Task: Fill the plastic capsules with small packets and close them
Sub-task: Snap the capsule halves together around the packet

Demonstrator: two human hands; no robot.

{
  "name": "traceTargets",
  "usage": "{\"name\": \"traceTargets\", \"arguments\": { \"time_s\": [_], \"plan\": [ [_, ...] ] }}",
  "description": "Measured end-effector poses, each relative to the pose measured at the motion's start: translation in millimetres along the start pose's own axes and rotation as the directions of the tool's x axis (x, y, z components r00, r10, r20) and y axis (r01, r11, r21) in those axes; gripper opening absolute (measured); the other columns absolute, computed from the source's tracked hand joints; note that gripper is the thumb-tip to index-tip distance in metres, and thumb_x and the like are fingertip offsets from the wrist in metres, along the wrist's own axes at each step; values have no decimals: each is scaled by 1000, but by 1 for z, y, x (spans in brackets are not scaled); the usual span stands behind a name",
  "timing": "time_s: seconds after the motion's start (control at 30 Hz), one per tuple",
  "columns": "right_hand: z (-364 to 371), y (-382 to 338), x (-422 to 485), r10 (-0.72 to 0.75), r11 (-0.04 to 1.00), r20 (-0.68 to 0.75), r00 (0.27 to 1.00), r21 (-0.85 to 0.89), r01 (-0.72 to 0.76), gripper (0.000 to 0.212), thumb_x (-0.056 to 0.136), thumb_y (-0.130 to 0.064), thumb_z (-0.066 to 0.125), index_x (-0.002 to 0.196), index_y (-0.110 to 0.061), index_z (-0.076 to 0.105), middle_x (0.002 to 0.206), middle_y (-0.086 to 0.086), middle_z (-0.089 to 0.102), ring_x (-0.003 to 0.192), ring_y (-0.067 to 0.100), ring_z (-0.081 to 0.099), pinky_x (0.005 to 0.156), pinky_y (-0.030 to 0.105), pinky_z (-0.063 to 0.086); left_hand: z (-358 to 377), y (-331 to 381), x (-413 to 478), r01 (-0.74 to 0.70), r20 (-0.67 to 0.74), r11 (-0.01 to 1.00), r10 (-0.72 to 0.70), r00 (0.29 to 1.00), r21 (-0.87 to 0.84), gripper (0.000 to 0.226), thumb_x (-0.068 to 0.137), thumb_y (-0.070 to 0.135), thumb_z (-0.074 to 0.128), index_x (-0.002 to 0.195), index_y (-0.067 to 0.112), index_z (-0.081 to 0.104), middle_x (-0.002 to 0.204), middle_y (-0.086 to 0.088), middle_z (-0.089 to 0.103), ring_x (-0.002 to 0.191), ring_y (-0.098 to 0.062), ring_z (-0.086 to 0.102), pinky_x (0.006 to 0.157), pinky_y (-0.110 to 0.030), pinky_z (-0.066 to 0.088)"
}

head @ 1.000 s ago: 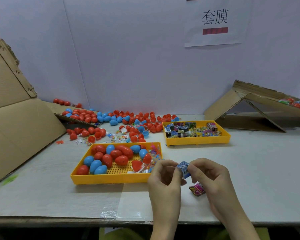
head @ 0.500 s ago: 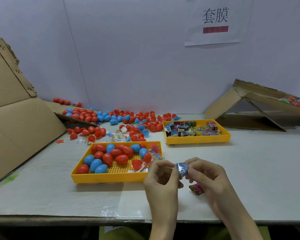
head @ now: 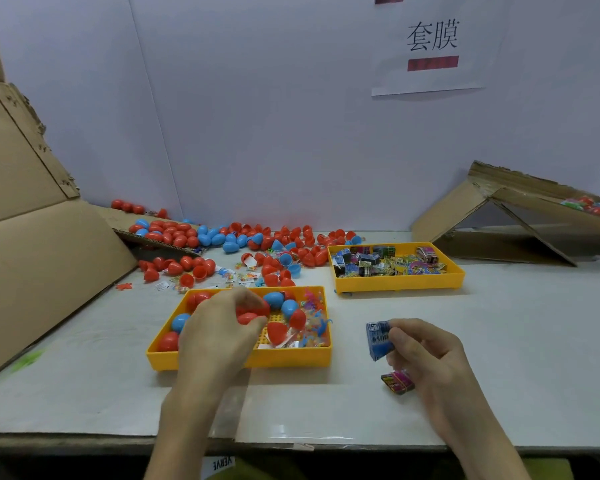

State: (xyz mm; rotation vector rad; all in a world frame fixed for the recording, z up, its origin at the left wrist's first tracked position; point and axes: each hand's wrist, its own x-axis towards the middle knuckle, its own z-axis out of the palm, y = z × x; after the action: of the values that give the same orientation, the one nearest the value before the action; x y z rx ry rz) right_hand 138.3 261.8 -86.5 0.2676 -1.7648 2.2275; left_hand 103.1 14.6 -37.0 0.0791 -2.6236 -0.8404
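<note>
My left hand [head: 219, 332] reaches into the near yellow tray [head: 291, 358], which holds red and blue capsules and small clear bags. Its fingers and thumb curl round a red capsule [head: 253, 311] among the others. To the right, above the table, my right hand [head: 426, 355] pinches a small blue packet [head: 380, 339] between thumb and fingers. A pink packet [head: 397, 382] lies on the table just below that hand.
A second yellow tray [head: 399, 280] of several colourful packets stands behind on the right. Loose red and blue capsules [head: 222, 237] are strewn along the back wall. Cardboard sheets [head: 42, 258] lean at the left, and a cardboard ramp [head: 520, 216] stands at the right.
My hands were together on the blue packet; now my left hand has let go and moved left into the near tray, while my right hand keeps the packet.
</note>
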Motion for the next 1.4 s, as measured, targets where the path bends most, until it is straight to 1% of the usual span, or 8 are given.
{"name": "traceTargets", "arguments": {
  "time_s": [0.23, 0.37, 0.47, 0.53, 0.6, 0.8, 1.17, 1.4],
  "plan": [
    [0, -3, -2, 50, 997, 5, 999, 62, -50, 26, 65, -33, 72, 81, -13, 79, 69, 8, 63, 56, 14, 49, 53, 20, 43, 12, -14, 34, -3, 184, 987, -27, 982, 160, 32, 90, 26, 74, 121, 27, 69, 118, 3, 67, 99, -9, 56, 91, -31, 55],
    [1, -2, 0, 37, 996, -5, 999, 85, -36, 34, 64, -37, 78, 88, -14, 80, 69, 8, 62, 58, 17, 48, 56, 20, 45, 3, -2, 20, -39, -21, 953, 34, 999, -301, 24, 91, 32, 69, 115, 37, 71, 102, 11, 67, 87, -8, 61, 69, -16, 49],
    [0, 0, 1, 8, 997, 8, 1000, 77, -8, 61, 52, -59, 88, 94, -15, 80, 72, 7, 65, 62, 16, 53, 60, 21, 49, -2, 18, -13, 159, 174, 348, 13, 985, -924, 20, 81, 32, 69, 100, 30, 77, 90, 5, 76, 86, -14, 73, 67, -20, 57],
    [0, 0, 0, -9, 997, 11, 1000, 78, 8, 69, 48, -63, 88, 95, -14, 80, 72, 10, 65, 65, 17, 56, 62, 23, 50, 11, 29, -32, 289, 286, -49, 71, 956, -956, 28, 78, 24, 67, 105, 14, 71, 89, -5, 75, 80, -18, 73, 68, -25, 60],
    [-1, 0, -1, -24, 997, 18, 1000, 70, 23, 59, 54, -58, 87, 93, -15, 80, 70, 13, 64, 68, 19, 57, 65, 26, 49, 29, 40, -47, 351, 341, -177, 88, 936, -919, 26, 81, 17, 69, 104, 8, 61, 85, -7, 72, 75, -18, 71, 69, -27, 62],
    [-1, -1, -4, -83, 995, 99, 992, 60, 78, 22, 79, -16, 62, 87, -8, 80, 91, 12, 70, 78, 25, 62, 67, 26, 49, 57, 50, -57, 356, 357, -158, 26, 934, -921, 17, 76, 18, 77, 88, 16, 66, 81, -5, 68, 70, -16, 68, 64, -26, 58],
    [3, -1, -4, -72, 997, 93, 993, -17, 74, 24, 79, -19, 64, 95, -13, 81, 102, 10, 72, 83, 19, 67, 68, 24, 51, 63, 46, -61, 329, 328, -54, 25, 944, -943, 57, 52, 44, 97, 99, 15, 80, 103, -13, 73, 81, -17, 69, 71, -23, 57],
    [2, -1, -4, -120, 992, 61, 991, -38, 122, 24, 82, -25, 63, 98, -28, 80, 79, 6, 69, 74, 16, 61, 68, 22, 50, 66, 48, -64, 274, 283, 84, 142, 948, -958, 34, 74, 24, 74, 107, 18, 79, 102, -12, 75, 79, -21, 71, 75, -28, 58]
  ]
}}
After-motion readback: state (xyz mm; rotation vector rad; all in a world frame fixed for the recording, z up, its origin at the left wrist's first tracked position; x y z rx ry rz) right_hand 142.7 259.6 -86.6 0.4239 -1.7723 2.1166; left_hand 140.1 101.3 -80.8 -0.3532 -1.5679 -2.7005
